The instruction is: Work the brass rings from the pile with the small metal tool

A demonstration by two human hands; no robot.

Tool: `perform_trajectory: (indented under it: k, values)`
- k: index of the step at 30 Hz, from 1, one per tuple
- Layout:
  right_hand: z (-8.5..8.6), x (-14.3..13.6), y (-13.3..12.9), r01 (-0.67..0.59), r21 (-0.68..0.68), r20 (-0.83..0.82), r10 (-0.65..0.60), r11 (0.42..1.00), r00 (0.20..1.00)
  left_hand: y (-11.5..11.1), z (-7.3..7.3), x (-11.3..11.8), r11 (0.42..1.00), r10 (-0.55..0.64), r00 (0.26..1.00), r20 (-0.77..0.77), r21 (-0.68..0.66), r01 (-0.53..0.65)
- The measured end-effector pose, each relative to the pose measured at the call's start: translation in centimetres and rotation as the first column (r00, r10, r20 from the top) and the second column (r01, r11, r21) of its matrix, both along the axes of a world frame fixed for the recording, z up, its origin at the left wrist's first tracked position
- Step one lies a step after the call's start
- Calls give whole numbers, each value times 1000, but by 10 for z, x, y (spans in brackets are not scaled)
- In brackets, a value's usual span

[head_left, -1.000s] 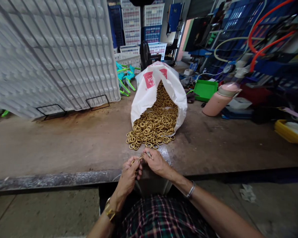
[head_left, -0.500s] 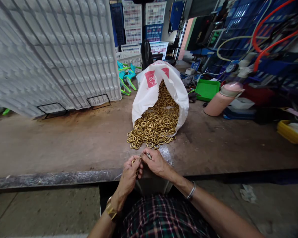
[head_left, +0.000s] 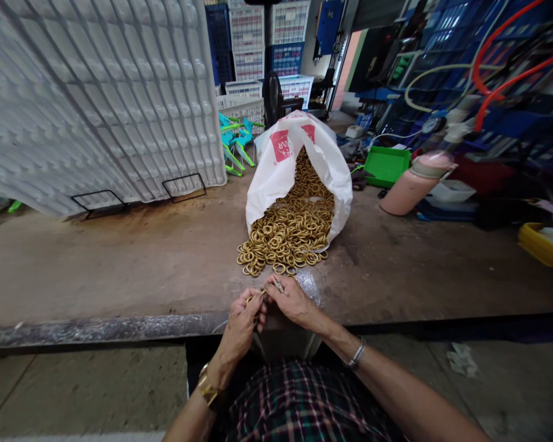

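Observation:
My left hand [head_left: 245,316] is closed around brass-coloured rings, parts of which show between its fingers, at the table's front edge. Touching its fingertips, my right hand [head_left: 291,301] is pinched on a small grey metal tool [head_left: 278,284], its tip side close to a ring between the hands. Just beyond them lies a heap of brass-coloured rings [head_left: 276,245], spilling out of a white plastic bag [head_left: 270,178] with red print that lies open towards me.
Stacked white moulded trays [head_left: 166,98] stand at the left on wire supports. To the right are a green tray [head_left: 387,166], a pink bottle [head_left: 408,190] and a yellow container [head_left: 544,245]. The brown table [head_left: 120,270] ends just before my body.
Both hands stay together at nearly the same spot. The small tool in my right hand has tilted slightly, and the whole view has shifted a little.

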State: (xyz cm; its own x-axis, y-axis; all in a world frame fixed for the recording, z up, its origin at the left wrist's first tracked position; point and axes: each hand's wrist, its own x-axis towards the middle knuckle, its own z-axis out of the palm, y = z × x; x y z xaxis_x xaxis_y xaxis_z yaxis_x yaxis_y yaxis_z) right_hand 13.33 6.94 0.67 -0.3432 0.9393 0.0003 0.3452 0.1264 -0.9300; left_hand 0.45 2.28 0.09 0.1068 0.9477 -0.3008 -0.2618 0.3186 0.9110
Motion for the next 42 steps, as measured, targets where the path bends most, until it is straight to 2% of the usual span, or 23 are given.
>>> perform_trajectory:
  k: [4,7,9,11,14,27,37,42]
  values:
    - [-1,0,-1,12,39,75,-15,999,997,0,1,1,1000,13,1000,-5,-5,-13]
    - [-3,2,-3,8,140,279,-47,990,959,1,1,2,999,46,999,-18,-14,-46]
    - [-4,5,-6,-72,197,435,-22,978,900,0,0,2,998,62,998,-29,-11,-63]
    - [-6,8,-9,-166,199,552,30,966,834,0,-1,3,998,69,997,-43,6,-69]
    - [-5,9,-11,-242,164,634,85,956,768,0,-2,4,997,69,995,-71,22,-67]
    - [-1,6,-11,-251,137,701,86,958,708,-1,-1,5,997,82,986,-142,28,-78]
    - [-1,6,-10,-274,131,713,102,953,694,-1,0,5,998,67,985,-157,26,-64]
    - [4,4,-9,-296,116,721,125,948,682,-1,-1,4,998,61,983,-176,35,-56]
